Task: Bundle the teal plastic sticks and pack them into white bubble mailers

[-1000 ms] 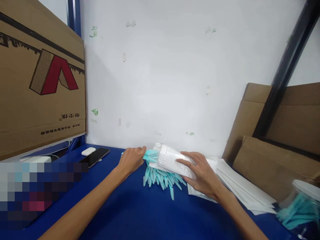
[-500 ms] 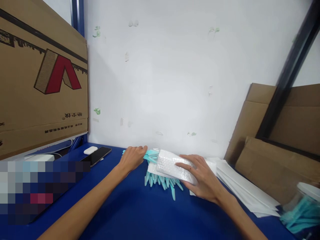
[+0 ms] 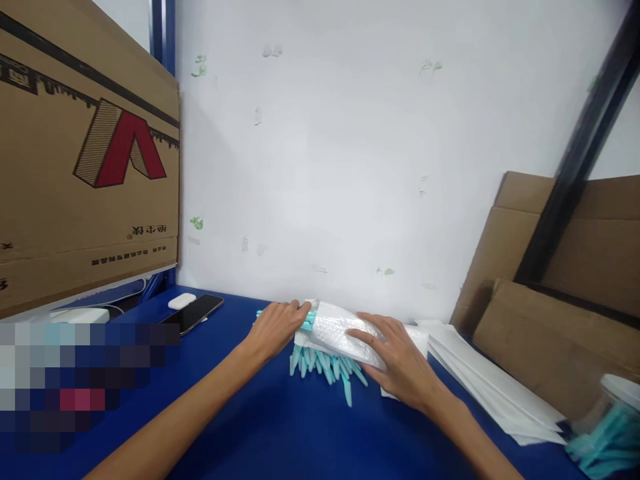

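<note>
My right hand (image 3: 400,363) grips a white bubble mailer (image 3: 335,331) and holds it tilted above a pile of small teal plastic pieces (image 3: 325,363) on the blue table (image 3: 280,427). My left hand (image 3: 275,327) is closed on a few teal pieces (image 3: 309,319) at the mailer's open left end, with its fingertips touching the mailer's edge. The mailer covers part of the pile.
A stack of flat white mailers (image 3: 490,390) lies to the right. A clear jar of teal pieces (image 3: 607,427) stands at the lower right. Cardboard sheets (image 3: 560,313) lean at the right. A large carton (image 3: 85,160), a phone (image 3: 193,313) and a white case (image 3: 181,301) are at the left.
My left hand has moved right with the teal pieces, up to the mailer's open end. My right hand has lowered the mailer slightly toward the pile.
</note>
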A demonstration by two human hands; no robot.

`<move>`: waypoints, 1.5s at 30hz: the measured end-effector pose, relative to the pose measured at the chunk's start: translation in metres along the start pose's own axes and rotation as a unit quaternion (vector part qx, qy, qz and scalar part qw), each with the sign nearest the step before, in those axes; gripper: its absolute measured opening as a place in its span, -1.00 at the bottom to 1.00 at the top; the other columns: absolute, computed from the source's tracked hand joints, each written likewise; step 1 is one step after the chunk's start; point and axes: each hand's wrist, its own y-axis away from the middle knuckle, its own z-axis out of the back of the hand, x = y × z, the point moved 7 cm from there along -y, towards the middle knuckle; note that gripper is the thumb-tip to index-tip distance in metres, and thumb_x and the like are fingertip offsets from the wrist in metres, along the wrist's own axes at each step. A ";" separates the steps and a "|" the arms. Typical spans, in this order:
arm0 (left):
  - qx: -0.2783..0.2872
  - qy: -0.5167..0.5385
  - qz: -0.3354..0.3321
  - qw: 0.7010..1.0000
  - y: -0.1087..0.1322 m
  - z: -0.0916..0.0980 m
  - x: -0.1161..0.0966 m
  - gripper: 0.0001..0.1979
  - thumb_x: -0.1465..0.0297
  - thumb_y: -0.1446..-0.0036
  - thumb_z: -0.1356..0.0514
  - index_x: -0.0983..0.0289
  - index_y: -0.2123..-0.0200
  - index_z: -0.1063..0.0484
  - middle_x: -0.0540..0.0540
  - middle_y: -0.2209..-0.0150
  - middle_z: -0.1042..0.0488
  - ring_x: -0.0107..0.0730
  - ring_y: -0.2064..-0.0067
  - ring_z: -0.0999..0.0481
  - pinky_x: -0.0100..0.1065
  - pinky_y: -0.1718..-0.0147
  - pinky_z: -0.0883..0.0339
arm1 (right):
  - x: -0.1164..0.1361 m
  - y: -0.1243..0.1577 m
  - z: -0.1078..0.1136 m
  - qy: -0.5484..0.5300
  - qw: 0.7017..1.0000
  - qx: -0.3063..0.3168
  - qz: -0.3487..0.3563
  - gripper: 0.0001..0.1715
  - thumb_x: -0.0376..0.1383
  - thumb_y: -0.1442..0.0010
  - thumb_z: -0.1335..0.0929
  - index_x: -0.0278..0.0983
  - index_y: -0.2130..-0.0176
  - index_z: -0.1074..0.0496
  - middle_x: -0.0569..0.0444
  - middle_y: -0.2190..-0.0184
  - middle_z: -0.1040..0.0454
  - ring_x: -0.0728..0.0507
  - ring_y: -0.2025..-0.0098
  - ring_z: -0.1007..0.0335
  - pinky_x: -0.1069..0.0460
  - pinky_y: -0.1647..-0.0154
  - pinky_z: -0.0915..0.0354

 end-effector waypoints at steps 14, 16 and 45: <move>0.065 0.077 -0.116 0.988 0.020 -0.014 -0.019 -0.61 0.62 -0.25 0.00 0.22 -0.11 -0.21 0.20 0.03 -0.45 -0.14 0.07 -0.49 -0.26 0.17 -0.33 | -0.011 0.009 -0.022 0.025 0.999 0.002 0.026 -0.31 -0.41 -0.16 -0.33 0.03 -0.23 -0.31 0.05 -0.31 -0.22 -0.33 -0.26 -0.19 -0.30 -0.16 -0.28; 0.061 0.066 -0.126 0.988 0.022 -0.018 -0.020 -0.57 0.63 -0.25 0.01 0.22 -0.15 -0.17 0.20 0.02 -0.44 -0.13 0.07 -0.49 -0.25 0.16 -0.32 | -0.012 0.010 -0.022 0.026 0.999 -0.002 0.029 -0.30 -0.41 -0.17 -0.33 0.03 -0.24 -0.30 0.05 -0.30 -0.25 -0.33 -0.24 -0.23 -0.30 -0.16 -0.28; 0.032 0.002 -0.115 0.993 0.010 0.011 -0.023 -0.69 0.17 -0.30 -0.13 0.31 0.10 -0.39 0.20 0.22 -0.55 -0.07 0.29 -0.56 -0.21 0.36 -0.33 | 0.001 0.005 -0.012 -0.041 0.999 0.016 -0.013 -0.24 -0.45 -0.12 -0.33 -0.10 -0.26 -0.21 -0.05 -0.20 -0.32 -0.30 -0.19 -0.23 -0.28 -0.19 -0.21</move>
